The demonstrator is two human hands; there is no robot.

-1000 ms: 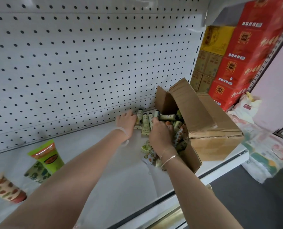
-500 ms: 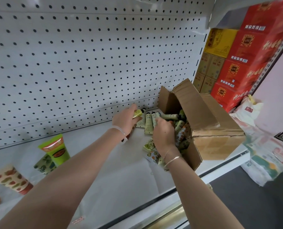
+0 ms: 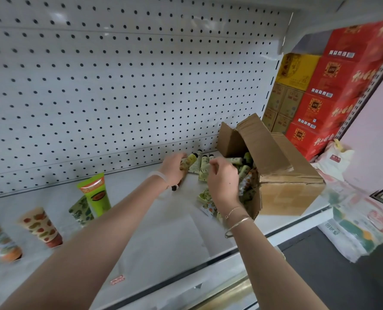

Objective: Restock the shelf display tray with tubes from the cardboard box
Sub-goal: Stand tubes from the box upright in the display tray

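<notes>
Tubes [image 3: 195, 164] lie in a short row just left of the box [image 3: 286, 191], at the foot of the pegboard [image 3: 118, 97]. More of them spill from the mouth of the box, which opens to the left. The tubes of the row lie flat on the shelf [image 3: 163, 231], with the long axis from front to back, black caps toward the pegboard and flat tails toward me.

My left hand [image 3: 173, 170] is at the end of the row that is farther from the box. Its fingers are curled round one tube [image 3: 187, 161], yellow-green, which lies slanted, its far end leaning toward the box. My right hand [image 3: 223, 184] is between the row and the mouth of the box, so it is the nearer hand to the stock. Its fingers are bent over the pile, thumb and forefinger close together, but I cannot tell if they pinch anything.

I judge the coming move is to lay the held tube beside the row, so I must turn it until its axis matches the others. A tray I cannot make out near the box.
</notes>
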